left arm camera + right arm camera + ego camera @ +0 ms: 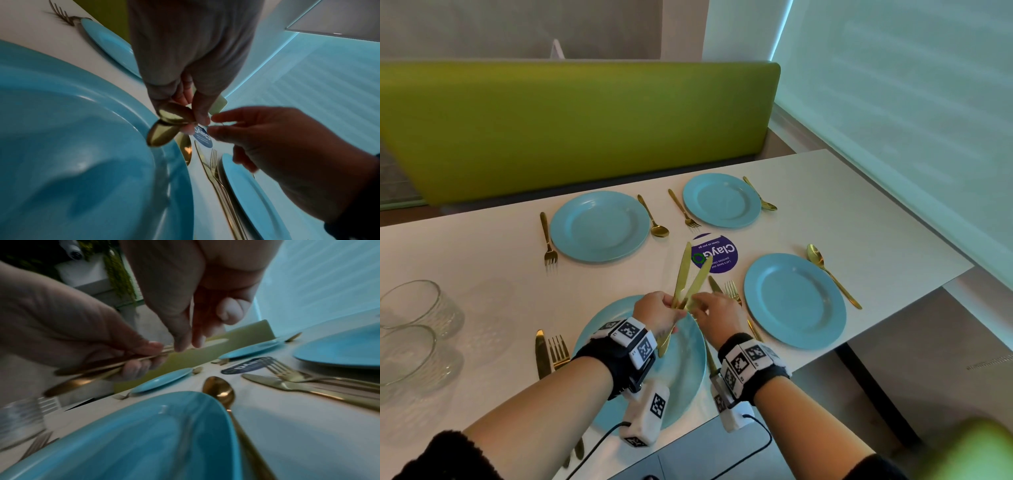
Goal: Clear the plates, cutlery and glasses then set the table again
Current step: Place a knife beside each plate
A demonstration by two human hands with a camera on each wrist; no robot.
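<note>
My left hand (657, 308) grips two gold knives (683, 270) by their handles above the near blue plate (681, 370). Their blades fan upward in a V. My right hand (698, 306) meets them from the right, and its thumb and forefinger pinch one knife just above the left fist. In the left wrist view the rounded handle ends (170, 113) stick out below my left hand (193, 120), with the right hand (212, 124) fingertips beside it. The right wrist view shows the knives (92, 369) in the left hand (139, 360).
Three more blue plates (599, 226) (722, 200) (794, 301) lie on the white table with gold forks and spoons beside them. A knife (541, 353) and fork (560, 353) lie left of the near plate, a spoon (220, 389) right. Two glasses (410, 305) stand far left. A green bench (585, 130) runs behind.
</note>
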